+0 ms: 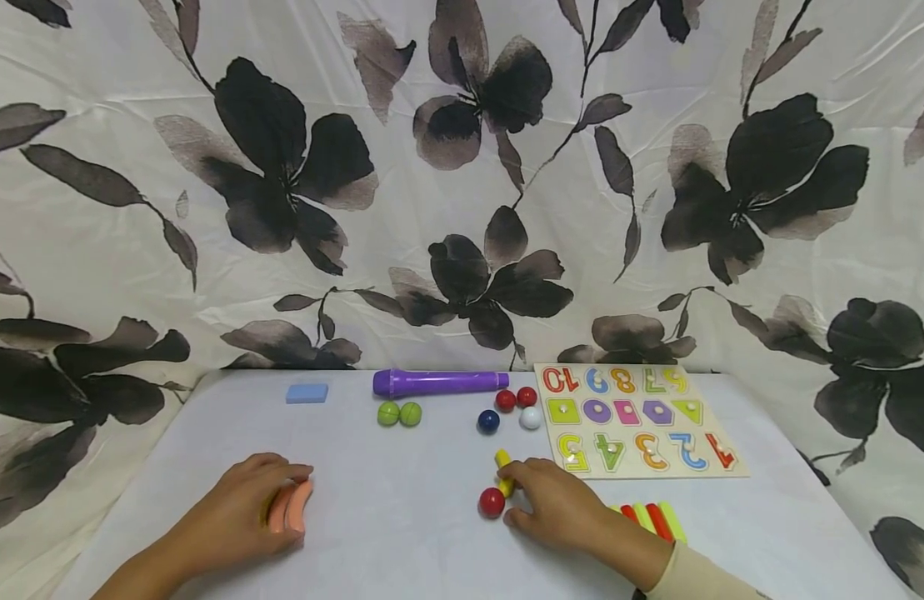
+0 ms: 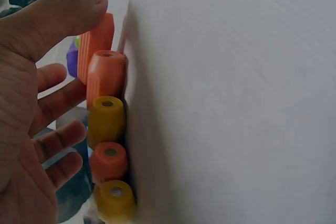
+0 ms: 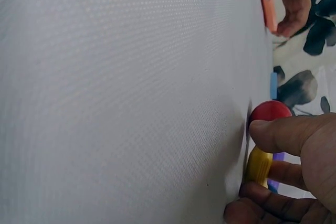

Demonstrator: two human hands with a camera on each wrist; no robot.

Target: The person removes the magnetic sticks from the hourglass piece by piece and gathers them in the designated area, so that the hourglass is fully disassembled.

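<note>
Curved orange magnetic rods (image 1: 297,506) stand on edge at the left, and my left hand (image 1: 240,508) grips them between thumb and fingertips. The left wrist view shows yellow magnetic rods (image 2: 106,121) lined up with them, metal dots on their ends. On the right side my right hand (image 1: 562,504) pinches a short yellow magnetic rod (image 3: 258,167), its thumb in front and fingers behind. Right at that thumb sits a red ball (image 1: 491,502), close against the rod's near end.
Behind the hands lie a blue block (image 1: 307,393), two green balls (image 1: 399,413), a purple microphone-shaped toy (image 1: 441,382), and several red, white and dark blue balls (image 1: 488,422). A number puzzle board (image 1: 649,425) is at the right back. Red and green rods (image 1: 656,521) lie beside my right forearm.
</note>
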